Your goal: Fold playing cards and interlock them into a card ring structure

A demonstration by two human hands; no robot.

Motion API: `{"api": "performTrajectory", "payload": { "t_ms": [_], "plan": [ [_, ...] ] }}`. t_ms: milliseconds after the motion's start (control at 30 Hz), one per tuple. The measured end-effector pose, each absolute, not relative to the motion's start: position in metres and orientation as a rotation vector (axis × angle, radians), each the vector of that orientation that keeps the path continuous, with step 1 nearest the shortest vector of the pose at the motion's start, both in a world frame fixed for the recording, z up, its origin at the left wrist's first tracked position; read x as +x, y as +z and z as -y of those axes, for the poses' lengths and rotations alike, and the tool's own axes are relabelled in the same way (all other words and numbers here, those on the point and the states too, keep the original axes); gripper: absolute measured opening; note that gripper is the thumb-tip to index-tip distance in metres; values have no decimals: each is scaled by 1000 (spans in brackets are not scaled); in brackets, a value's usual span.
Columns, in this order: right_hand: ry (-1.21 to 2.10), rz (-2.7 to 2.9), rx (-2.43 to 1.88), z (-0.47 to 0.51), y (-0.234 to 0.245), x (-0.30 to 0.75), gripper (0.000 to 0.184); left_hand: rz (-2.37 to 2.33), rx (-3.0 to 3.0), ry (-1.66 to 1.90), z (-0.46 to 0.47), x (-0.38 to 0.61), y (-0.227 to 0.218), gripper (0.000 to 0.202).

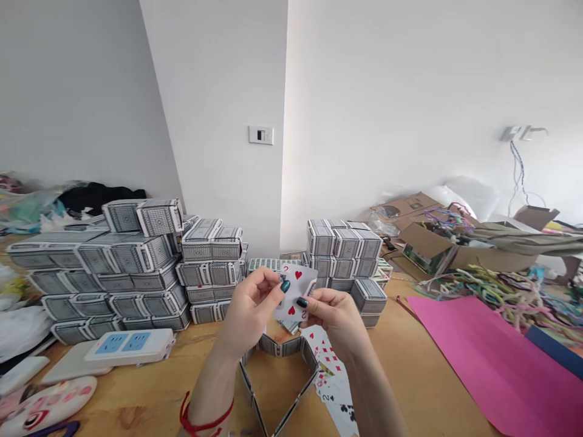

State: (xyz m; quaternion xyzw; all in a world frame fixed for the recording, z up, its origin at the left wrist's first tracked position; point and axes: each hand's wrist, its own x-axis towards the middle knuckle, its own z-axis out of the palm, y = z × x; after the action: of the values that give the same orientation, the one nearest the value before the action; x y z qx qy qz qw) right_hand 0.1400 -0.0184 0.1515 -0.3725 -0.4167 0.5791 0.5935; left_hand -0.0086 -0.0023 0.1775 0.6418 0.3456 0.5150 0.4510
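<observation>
Both hands hold one playing card, a two of hearts (297, 290), raised above the wooden table (410, 364). My left hand (250, 312) pinches its upper left edge. My right hand (334, 318) pinches its lower right corner. Below the hands stands a low ring of cards set on edge (280, 347), forming a several-sided wall. Loose face-up cards (332, 379) lie fanned on the table under my right wrist. A red string is tied round my left wrist.
Stacks of boxed card decks (132, 267) fill the left; a smaller stack (344, 249) stands behind the hands. A white power strip (130, 345) lies at left. Pink paper (483, 352), tangled pipe cleaners (501, 291) and open cardboard boxes (437, 243) lie at right.
</observation>
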Motion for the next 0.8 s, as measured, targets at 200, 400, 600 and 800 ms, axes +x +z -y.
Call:
{"api": "performTrajectory", "payload": {
  "t_ms": [200,400,600,800],
  "plan": [
    [1174,1064,-957,22,152,126,20,-851,1375,1193,1,8,170,37],
    [1040,1147,-996,28,152,113,19,-986,1173,1360,-2,14,163,28],
    [662,1260,-1164,35,151,98,29,-849,987,1367,0,13,168,22],
    [290,1425,-1225,31,142,97,39,-789,903,1438,-2,17,162,18]
  ]
}}
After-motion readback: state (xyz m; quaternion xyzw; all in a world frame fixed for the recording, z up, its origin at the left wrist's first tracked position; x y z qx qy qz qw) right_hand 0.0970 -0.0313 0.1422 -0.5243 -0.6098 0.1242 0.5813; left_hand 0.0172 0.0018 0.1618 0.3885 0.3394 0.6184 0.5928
